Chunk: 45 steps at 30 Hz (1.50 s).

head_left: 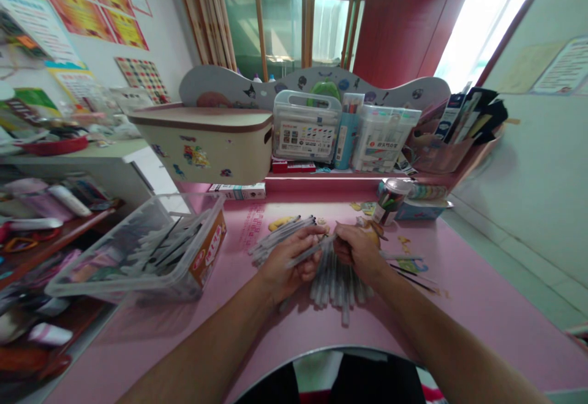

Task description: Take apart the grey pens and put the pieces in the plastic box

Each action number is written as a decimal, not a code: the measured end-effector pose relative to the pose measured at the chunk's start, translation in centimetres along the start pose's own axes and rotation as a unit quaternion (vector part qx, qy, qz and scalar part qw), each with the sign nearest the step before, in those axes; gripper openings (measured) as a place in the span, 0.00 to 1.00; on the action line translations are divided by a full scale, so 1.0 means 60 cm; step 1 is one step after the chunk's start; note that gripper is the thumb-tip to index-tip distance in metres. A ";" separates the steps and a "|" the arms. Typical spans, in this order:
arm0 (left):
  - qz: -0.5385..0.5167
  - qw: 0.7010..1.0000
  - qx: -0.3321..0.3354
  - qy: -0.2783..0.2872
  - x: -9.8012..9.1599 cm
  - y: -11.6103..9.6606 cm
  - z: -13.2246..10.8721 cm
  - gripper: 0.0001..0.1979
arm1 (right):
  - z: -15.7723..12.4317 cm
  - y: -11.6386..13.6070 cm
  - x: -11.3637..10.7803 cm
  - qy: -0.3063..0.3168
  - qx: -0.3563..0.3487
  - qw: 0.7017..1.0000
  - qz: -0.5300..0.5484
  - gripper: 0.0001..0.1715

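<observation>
Both hands were right in the thick of it! In came the left forearm from 7 o'clock, the right from 5, and they met over the pink desk (pixel 459 324). The left hand (pixel 294 263), palm rolled upward, had its fingers curled around a clear tube (pixel 304 259), thumb stretched towards 2 o'clock. And there was the right hand (pixel 357 248), knuckles up, fist bunched, thumb and forefinger pinched at the tube's 2 o'clock end.

Just what those fingertips covered couldn't be made out; blur and knuckles hid it. Below, at 6 o'clock, a fan of clear tubes (pixel 337 284) spread out, its top end lost behind the hands. A dark-tipped bundle (pixel 280 239) lay at 11 o'clock of the left hand, partly blocked by it. Over at 9 o'clock, the clear bin (pixel 133 288) held more pale sticks, too jumbled to count. Thin dark rods (pixel 416 276) sat at 4 o'clock of the right hand, smeared and hard to identify. Both forearms ran out of view at the bottom edge.
</observation>
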<state>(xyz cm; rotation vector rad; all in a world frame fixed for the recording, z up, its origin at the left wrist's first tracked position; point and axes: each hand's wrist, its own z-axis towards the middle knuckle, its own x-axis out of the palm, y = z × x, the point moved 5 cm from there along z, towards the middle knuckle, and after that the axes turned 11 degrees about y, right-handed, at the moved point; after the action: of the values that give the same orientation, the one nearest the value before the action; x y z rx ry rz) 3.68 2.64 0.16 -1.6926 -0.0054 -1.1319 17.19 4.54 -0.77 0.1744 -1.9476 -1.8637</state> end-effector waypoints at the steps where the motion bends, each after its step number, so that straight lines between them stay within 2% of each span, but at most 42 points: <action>1: -0.009 1.000 0.022 -0.014 -0.003 -0.003 0.001 0.15 | 0.001 -0.001 -0.003 -0.008 0.001 1.000 0.006 0.21; 5: 0.021 0.995 0.075 -0.054 -0.013 -0.007 0.001 0.19 | 0.004 -0.003 -0.008 -0.027 0.008 1.000 -0.012 0.22; 9: 0.123 0.983 0.104 -0.087 -0.021 -0.005 -0.001 0.12 | 0.005 -0.003 -0.002 -0.012 0.011 0.999 -0.038 0.24; 11: 0.143 0.978 0.121 -0.096 -0.023 -0.005 -0.001 0.12 | 0.004 -0.003 -0.002 -0.016 0.009 0.999 -0.034 0.25; 17: 0.120 0.978 0.129 -0.114 -0.025 -0.006 0.002 0.15 | 0.002 -0.007 0.003 0.001 0.012 0.999 -0.032 0.27; 21: 0.108 0.976 0.132 -0.136 -0.031 -0.008 0.004 0.18 | 0.000 -0.002 0.010 0.016 -0.008 0.999 -0.038 0.21; 25: 0.114 0.974 0.132 -0.147 -0.037 -0.008 0.005 0.19 | -0.001 0.000 0.008 0.000 -0.007 0.999 -0.043 0.17; 30: 0.129 0.970 0.131 -0.160 -0.037 -0.007 0.003 0.19 | 0.000 -0.001 0.006 -0.003 -0.010 0.991 -0.133 0.24; 33: 0.115 0.973 0.127 -0.157 -0.036 -0.007 0.002 0.19 | -0.001 0.001 0.008 0.005 -0.026 0.995 -0.100 0.16; 35: 0.108 0.974 0.126 -0.154 -0.036 -0.008 0.003 0.19 | -0.003 0.002 0.009 0.003 -0.025 0.997 -0.073 0.15; 37: 0.108 0.974 0.130 -0.151 -0.036 -0.009 0.004 0.19 | -0.003 0.003 0.009 -0.001 -0.016 0.996 -0.088 0.16; 41: 0.117 0.973 0.134 -0.147 -0.033 -0.010 0.003 0.19 | -0.003 0.009 0.011 0.009 -0.024 0.985 -0.171 0.25; 45: 0.114 0.973 0.137 -0.149 -0.031 -0.010 0.001 0.19 | -0.003 0.008 0.013 0.015 -0.038 0.994 -0.097 0.18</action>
<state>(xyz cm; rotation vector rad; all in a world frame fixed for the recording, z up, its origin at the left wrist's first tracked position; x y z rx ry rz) 2.36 3.88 -0.65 -1.5533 -0.1450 -0.6665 16.63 4.12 -0.12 0.3786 -1.8937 -2.0425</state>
